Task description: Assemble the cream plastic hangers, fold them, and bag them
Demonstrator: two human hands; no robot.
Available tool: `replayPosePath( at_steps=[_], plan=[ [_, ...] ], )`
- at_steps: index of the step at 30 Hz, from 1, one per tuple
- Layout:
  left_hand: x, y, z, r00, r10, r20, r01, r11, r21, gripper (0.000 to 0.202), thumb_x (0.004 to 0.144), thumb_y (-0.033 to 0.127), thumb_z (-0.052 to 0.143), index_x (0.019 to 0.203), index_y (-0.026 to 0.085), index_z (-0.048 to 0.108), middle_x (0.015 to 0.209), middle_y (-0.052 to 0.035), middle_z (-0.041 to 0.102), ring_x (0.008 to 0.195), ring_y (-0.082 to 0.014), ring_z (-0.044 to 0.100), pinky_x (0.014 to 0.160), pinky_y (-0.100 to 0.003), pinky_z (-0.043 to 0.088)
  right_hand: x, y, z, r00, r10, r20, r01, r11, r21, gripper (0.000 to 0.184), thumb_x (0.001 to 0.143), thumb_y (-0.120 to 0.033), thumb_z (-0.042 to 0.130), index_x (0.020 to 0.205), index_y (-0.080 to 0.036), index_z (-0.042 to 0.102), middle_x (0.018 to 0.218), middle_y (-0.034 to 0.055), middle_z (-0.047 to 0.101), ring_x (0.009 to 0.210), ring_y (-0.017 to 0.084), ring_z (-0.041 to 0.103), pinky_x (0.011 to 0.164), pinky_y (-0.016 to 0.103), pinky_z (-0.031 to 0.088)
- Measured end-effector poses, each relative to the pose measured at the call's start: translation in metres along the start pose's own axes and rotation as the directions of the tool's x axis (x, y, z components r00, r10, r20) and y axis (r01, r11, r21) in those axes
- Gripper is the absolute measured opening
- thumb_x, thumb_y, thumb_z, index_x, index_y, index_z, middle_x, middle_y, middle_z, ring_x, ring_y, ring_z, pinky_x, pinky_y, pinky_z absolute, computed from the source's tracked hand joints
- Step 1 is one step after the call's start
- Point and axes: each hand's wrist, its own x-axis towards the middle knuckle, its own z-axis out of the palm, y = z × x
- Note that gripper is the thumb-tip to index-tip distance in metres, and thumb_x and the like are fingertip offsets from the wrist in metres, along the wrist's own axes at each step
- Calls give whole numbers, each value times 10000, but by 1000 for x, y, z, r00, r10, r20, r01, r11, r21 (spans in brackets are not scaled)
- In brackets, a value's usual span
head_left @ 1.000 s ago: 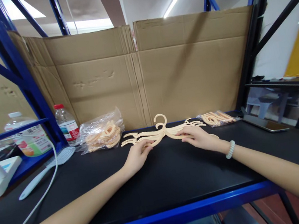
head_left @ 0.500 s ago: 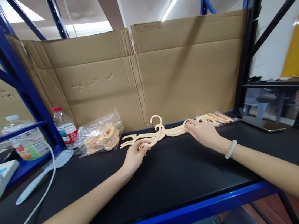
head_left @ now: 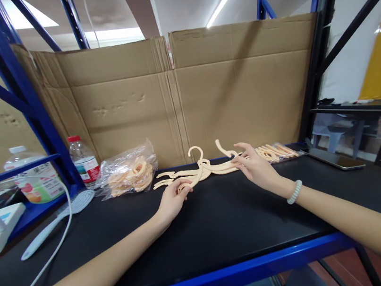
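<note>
My left hand [head_left: 172, 200] pinches the near left arm of a cream plastic folding hanger [head_left: 202, 172], whose hook stands up above its middle. More hangers of the same colour lie behind it on the black tabletop, partly overlapping. My right hand [head_left: 256, 166], with a beaded bracelet at the wrist, is at their right end, its index finger raised and the other fingers bent onto a cream hanger piece. Just left of these fingers a curved hanger part [head_left: 225, 148] sticks up. Exactly how the right fingertips meet it is partly hidden.
A clear bag of cream hangers [head_left: 130, 173] lies at left, another bag [head_left: 277, 151] at right. A phone [head_left: 336, 159] lies beyond it. A white brush [head_left: 59, 222], a cable, a red-capped bottle [head_left: 84, 163] and a power strip stand left. Cardboard [head_left: 128, 109] walls the back.
By my right hand a curved hanger part has swung up and left, and my right index finger has lifted. My left hand keeps its hold, and the hanger's hook has shifted slightly left.
</note>
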Motion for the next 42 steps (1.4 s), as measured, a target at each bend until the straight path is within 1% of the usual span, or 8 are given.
replayPosePath(
  at_steps=[5, 10, 17, 23, 28, 36, 39, 42],
  plan=[
    [0, -1, 0, 1000, 4, 11, -4, 1000, 11, 300, 710, 396, 571, 891, 163, 621, 732, -28, 641, 589, -142, 524, 614, -283, 440, 2, 1, 4, 996, 85, 8, -84, 959, 272, 261, 799, -91, 486, 1019, -213, 554, 1203, 118, 472, 780, 168, 577, 728, 364, 527],
    [0, 2, 0, 1000, -6, -7, 6, 1000, -1, 291, 708, 381, 585, 892, 159, 628, 748, -35, 647, 631, -150, 546, 610, -274, 446, 3, 6, 9, 968, 206, 143, -248, 874, 419, 291, 765, -122, 531, 1047, -188, 557, 882, 57, 610, 828, 189, 598, 722, 335, 517],
    [-1, 8, 0, 990, -124, -67, 113, 982, -150, 376, 648, 372, 660, 923, 124, 599, 728, -21, 624, 585, -116, 526, 587, -247, 431, 4, 14, 12, 929, 312, 197, -368, 746, 556, 240, 756, -183, 521, 980, -181, 607, 887, 49, 628, 822, 171, 574, 775, 336, 476],
    [-1, 9, -2, 979, -164, -118, 117, 937, -329, 496, 542, 310, 782, 949, 119, 571, 677, 14, 600, 607, -110, 573, 635, -237, 466, 4, 15, 13, 837, 447, 316, -497, 380, 781, 227, 735, -241, 562, 941, -181, 635, 876, 39, 616, 697, 123, 549, 700, 299, 483],
    [-3, 14, -1, 975, -200, -96, 147, 904, -401, 558, 537, 307, 815, 1009, 138, 569, 737, -4, 638, 696, -123, 611, 654, -223, 497, 2, 10, 13, 833, 405, 377, -492, 230, 839, 208, 735, -293, 631, 906, -176, 646, 823, 31, 603, 728, 123, 563, 760, 319, 494],
    [-10, 16, 7, 978, -204, 38, 202, 903, -379, 397, 604, 344, 796, 884, 122, 623, 770, -21, 629, 730, -119, 606, 635, -196, 521, 0, -13, 16, 820, 365, 440, -488, 45, 872, 367, 635, -280, 793, 871, -189, 527, 816, -3, 592, 752, 132, 609, 758, 339, 534],
    [-15, 18, 10, 977, -193, 93, 214, 901, -377, 404, 617, 355, 791, 905, 120, 633, 823, -39, 643, 768, -130, 612, 662, -208, 533, 0, -21, 16, 844, 302, 443, -474, 34, 880, 347, 622, -266, 808, 796, -177, 521, 818, -4, 596, 784, 135, 617, 768, 328, 535],
    [-18, 20, 13, 978, -176, 112, 206, 903, -376, 416, 612, 362, 799, 911, 123, 634, 770, -21, 632, 737, -125, 608, 659, -220, 543, -1, -28, 13, 867, 198, 456, -479, 84, 874, 291, 652, -285, 793, 779, -159, 564, 849, 11, 610, 801, 127, 612, 778, 310, 530]
  ],
)
